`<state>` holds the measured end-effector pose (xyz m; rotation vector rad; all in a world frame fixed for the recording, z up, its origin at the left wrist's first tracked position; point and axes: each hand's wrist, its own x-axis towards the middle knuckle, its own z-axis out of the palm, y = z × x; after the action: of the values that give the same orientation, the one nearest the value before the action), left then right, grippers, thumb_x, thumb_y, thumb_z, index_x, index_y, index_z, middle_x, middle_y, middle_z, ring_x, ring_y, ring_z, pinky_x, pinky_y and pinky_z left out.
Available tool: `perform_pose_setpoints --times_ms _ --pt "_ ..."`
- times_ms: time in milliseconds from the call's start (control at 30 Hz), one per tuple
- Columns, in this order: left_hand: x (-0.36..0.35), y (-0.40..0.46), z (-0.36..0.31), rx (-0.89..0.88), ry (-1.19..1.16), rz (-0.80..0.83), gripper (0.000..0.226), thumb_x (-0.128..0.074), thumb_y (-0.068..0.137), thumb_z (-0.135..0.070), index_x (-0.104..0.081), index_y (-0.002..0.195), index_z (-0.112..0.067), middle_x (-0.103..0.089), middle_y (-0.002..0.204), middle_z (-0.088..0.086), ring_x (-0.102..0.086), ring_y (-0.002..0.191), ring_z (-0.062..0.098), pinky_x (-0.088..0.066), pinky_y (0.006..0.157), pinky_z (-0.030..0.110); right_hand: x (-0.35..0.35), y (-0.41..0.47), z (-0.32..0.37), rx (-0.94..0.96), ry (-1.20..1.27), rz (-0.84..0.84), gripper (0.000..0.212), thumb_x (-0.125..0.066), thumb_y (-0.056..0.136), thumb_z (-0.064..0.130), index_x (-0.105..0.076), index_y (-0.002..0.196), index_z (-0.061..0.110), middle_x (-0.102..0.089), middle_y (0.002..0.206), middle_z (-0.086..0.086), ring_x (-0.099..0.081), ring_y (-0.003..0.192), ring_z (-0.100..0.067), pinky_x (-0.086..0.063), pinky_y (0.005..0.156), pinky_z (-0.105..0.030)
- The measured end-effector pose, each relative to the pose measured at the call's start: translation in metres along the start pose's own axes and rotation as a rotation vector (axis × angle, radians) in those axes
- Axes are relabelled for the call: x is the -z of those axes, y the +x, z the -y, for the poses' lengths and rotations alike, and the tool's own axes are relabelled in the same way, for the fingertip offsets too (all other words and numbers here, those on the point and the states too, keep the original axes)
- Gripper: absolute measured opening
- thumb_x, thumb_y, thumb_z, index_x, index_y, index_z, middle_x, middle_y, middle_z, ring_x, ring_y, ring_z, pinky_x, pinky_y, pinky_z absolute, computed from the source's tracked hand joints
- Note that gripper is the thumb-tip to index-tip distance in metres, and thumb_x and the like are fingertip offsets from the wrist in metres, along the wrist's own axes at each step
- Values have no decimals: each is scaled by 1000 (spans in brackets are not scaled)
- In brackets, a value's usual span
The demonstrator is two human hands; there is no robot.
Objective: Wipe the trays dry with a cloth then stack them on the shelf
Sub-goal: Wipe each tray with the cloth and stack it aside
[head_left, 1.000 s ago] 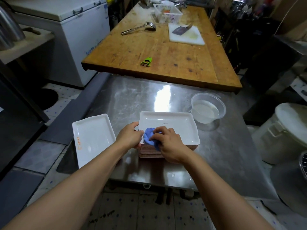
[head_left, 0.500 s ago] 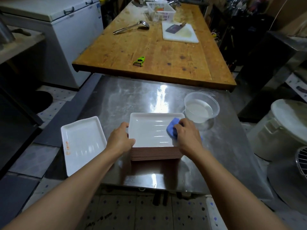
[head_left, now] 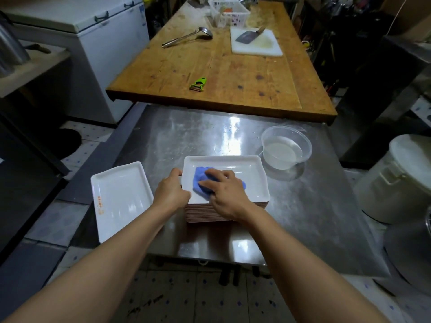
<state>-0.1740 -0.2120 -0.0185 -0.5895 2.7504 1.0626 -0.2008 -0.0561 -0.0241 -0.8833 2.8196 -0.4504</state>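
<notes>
Two bare forearms reach forward over the near edge of the stainless-steel bench: the left hand grips the left rim of the top white rectangular tray of one stack of trays, fingers curled over its edge, while the right hand presses one crumpled blue cloth flat into that tray, fingers bent over the cloth. One separate white rectangular tray lies left of the stack, overhanging the bench edge. Farther off stand one clear round plastic bowl of water, and one wooden bench carrying one green peeler, one steel ladle and one white cutting board.
</notes>
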Motion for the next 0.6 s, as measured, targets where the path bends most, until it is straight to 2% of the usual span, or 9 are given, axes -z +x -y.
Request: perform_pose_setpoints --times_ms 133,200,300,467,533,600 --pt "-1 0 -1 15 34 -16 44 -57 77 -8 -45 119 -17 -64 102 14 -59 93 32 -42 68 32 8 -30 -16 -62 -11 -5 45 -50 84 19 -54 126 34 -33 145 10 -30 124 -22 -24 94 -37" --pt "-1 -1 -2 26 33 -27 44 -56 77 -8 -46 119 -17 -64 101 12 -59 93 31 -43 69 33 13 -43 -23 -95 -45 -11 51 -54 79 9 -55 124 32 -34 143 10 -31 122 -22 -18 85 -30" --pt "-2 -2 -3 30 34 -36 44 -55 77 -7 -47 119 -17 -64 103 11 -59 94 30 -45 73 34 23 -59 -31 -173 -107 -32 52 -52 74 -1 -56 119 24 -37 137 4 -34 115 -24 -13 77 -28" --pt "-3 -6 -6 36 52 -63 45 -55 78 -7 -48 121 -15 -63 108 12 -58 98 31 -47 79 36 36 -80 -39 -257 -303 -92 40 -47 82 0 -51 120 13 -33 135 -7 -34 114 -26 -22 78 -29" --pt "-2 -7 -8 40 72 -70 46 -55 78 -6 -48 123 -15 -61 111 13 -57 101 32 -47 81 37 40 -82 -37 -287 -339 -102 34 -43 88 2 -51 120 11 -35 131 -10 -35 114 -26 -27 78 -29" --pt "-2 -9 -10 39 111 -80 46 -55 79 -7 -47 124 -13 -59 116 15 -55 105 33 -45 83 36 45 -85 -35 -338 -309 -123 26 -42 94 9 -52 118 10 -37 127 -10 -35 115 -26 -36 84 -31"
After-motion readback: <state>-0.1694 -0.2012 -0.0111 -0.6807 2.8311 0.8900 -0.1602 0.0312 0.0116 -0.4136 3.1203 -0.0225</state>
